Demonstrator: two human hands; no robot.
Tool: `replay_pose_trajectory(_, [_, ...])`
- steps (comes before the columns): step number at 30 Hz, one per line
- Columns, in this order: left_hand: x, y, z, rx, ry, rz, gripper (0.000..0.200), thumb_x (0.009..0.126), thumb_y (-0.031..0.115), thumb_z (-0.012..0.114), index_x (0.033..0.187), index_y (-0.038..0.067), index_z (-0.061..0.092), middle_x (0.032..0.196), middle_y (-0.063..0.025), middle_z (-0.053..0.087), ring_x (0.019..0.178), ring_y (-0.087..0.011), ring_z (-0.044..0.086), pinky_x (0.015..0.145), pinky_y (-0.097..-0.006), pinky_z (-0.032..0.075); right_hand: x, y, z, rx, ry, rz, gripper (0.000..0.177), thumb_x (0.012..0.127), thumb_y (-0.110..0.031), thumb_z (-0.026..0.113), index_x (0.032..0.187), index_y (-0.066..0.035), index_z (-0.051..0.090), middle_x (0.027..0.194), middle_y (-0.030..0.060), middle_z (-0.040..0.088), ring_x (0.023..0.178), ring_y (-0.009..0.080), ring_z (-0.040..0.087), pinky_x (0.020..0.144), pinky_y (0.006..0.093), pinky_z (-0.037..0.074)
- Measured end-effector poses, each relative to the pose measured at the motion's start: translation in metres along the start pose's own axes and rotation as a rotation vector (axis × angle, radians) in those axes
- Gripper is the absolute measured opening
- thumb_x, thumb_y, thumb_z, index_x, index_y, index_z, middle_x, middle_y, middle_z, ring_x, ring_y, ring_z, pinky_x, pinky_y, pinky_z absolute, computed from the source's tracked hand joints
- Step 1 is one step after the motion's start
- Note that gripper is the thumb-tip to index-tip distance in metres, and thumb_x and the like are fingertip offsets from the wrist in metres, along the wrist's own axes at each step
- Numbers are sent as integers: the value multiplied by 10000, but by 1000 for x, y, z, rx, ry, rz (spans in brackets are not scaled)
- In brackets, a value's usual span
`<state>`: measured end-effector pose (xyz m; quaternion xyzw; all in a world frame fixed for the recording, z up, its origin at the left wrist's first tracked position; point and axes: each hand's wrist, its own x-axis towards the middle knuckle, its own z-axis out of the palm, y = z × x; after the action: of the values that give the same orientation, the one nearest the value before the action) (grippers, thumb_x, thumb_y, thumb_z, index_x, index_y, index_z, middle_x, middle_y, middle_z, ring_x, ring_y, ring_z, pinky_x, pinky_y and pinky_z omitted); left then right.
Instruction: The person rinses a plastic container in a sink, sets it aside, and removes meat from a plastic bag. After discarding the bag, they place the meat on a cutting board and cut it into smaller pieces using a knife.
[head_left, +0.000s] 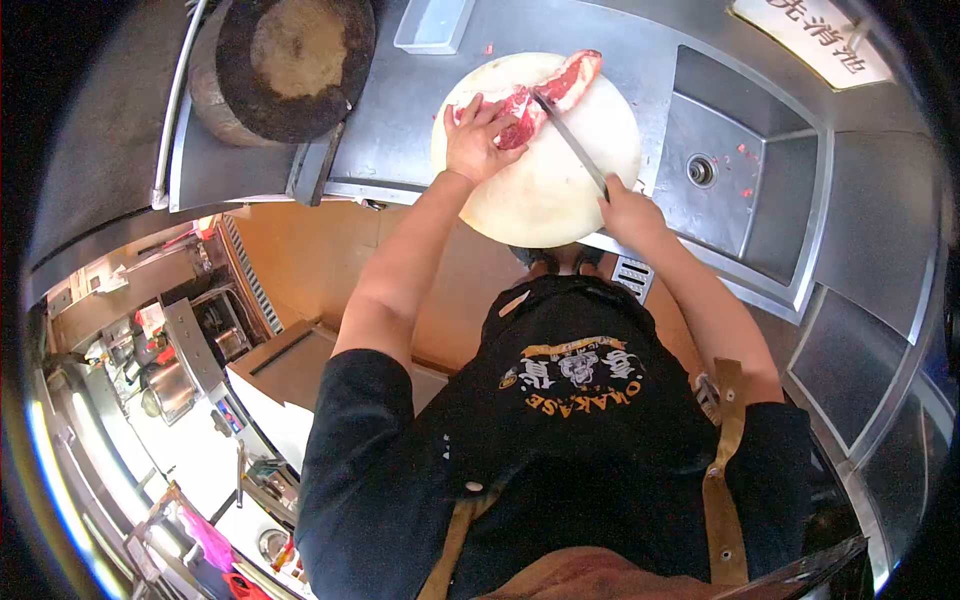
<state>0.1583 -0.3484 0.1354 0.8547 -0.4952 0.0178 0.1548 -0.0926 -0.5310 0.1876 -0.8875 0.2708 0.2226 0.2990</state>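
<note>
Left hand (480,142) rests fingers-spread on meat (521,112), right hand (632,214) clenches knife (574,144), blade touching meat, round board (540,198) beneath

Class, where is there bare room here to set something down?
Free: grey steel worktop between the dark-rimmed round block and the round white board; also the board's near part. Crowded: its far part, with red-and-white meat, the left hand on it, and the long steel knife in the right hand.

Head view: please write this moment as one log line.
left hand: on meat; right hand: holds knife; knife: tip at meat; meat: on board
</note>
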Motion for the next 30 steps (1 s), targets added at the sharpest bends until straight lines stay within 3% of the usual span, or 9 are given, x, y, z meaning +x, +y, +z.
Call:
replay_pose_trajectory(4, [-23,10,1,13,69,68,488,725,408,849,1178,238,778,1381,-28,648,1404,-303,476,1190,-716,181,-65,41,-2,-44,-37,-19,400,1027,-330,550,1323,-69,484,986,277,725,940,467,709,837,590,543])
replay_pose_trajectory(8, [-50,21,-10,-138,122,88,431,738,294,841,1149,180,778,1316,-31,670,1276,-266,576,1207,-596,280,-91,76,-1,-9,-56,16,420,1038,-368,555,1328,-72,488,991,280,726,943,486,701,830,596,538])
replay_pose_trajectory(9, [-58,27,-14,-97,129,51,412,751,253,832,1144,153,765,1287,-44,683,1232,-254,604,1185,-538,346,-94,83,-3,13,-61,19,423,1041,-379,555,1324,-71,490,996,282,727,946,491,699,830,597,536])
replay_pose_trajectory(18, [-68,79,-18,-185,375,-350,614,792,172,861,1325,78,571,1255,-213,563,1145,-411,589,1036,-463,476,-82,100,29,274,10,-37,442,1031,-367,592,1299,-25,508,1089,341,692,1036,537,657,888,593,517])
replay_pose_trajectory(19, [-64,84,-12,-256,425,-459,614,836,211,855,1344,70,538,1286,-213,575,1141,-380,604,1004,-451,492,-81,96,26,270,3,-30,440,1031,-362,594,1298,-21,510,1092,338,693,1038,536,656,890,591,517])
replay_pose_trajectory(22, [-29,101,-7,-1174,530,-1162,597,897,295,817,1362,67,520,1294,-188,603,1113,-328,627,944,-451,520,-75,94,18,269,-8,-48,440,1030,-356,596,1294,-13,516,1096,331,695,1037,532,658,892,584,519])
replay_pose_trajectory(23, [-14,103,-10,-1219,559,-1371,564,930,321,770,1353,40,525,1262,-172,637,1056,-275,653,848,-443,552,-74,94,18,270,-15,-59,441,1030,-356,597,1293,-10,517,1097,329,696,1035,530,660,891,582,521])
replay_pose_trajectory(26, [-1,71,15,-1519,169,-1356,517,931,310,750,1315,22,557,1168,-160,673,983,-275,685,752,-435,568,-73,93,17,281,22,-73,442,1027,-363,600,1276,-5,527,1089,323,699,1035,525,662,892,571,526])
replay_pose_trajectory(30, [-7,62,48,-1673,395,-1239,343,965,197,659,1236,-8,615,1113,-164,698,960,-310,727,779,-474,640,-65,93,11,296,-22,-43,450,1025,-378,604,1262,0,541,1075,320,704,1021,514,672,881,553,529])
